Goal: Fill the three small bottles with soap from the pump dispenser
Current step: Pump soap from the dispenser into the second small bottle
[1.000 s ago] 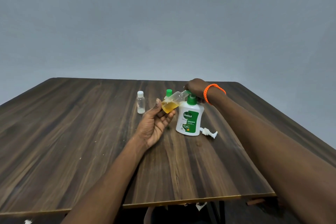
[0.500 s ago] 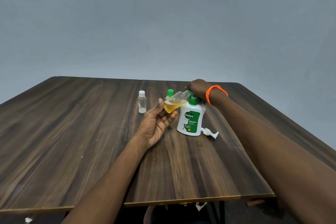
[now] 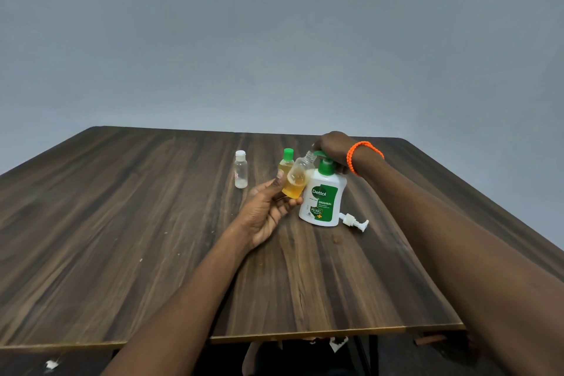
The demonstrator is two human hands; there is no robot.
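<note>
Item: small bottle (image 3: 297, 178), clear, uncapped, partly filled with amber soap. Location: above the desk (image 3: 152, 223), just left of the pump dispenser (image 3: 323, 198) and touching or nearly touching its shoulder. Long axis tilted, base low and toward the person, open neck pointing up and right to the green pump spout.

Left hand (image 3: 265, 210): palm up, fingers (image 3: 290, 203) curled under the bottle's base, thumb on its side, gripping it.

Right hand (image 3: 331, 146): lies over the green pump head; whether its fingers curl round the head or press flat cannot be told.

Other stock: green-capped bottle (image 3: 287, 162), amber-filled, upright behind the held one; white-capped bottle (image 3: 240, 169), clear, appears empty, upright further left. Loose white pump (image 3: 355, 221) lying on the desk beside the dispenser.

Hazards, judged: neck narrow and held at a slant, so a slight drift from the spout would put soap on the fingers or desk. A hard press could tip or slide the dispenser. Overtilting risks soap reaching the open mouth.
</note>
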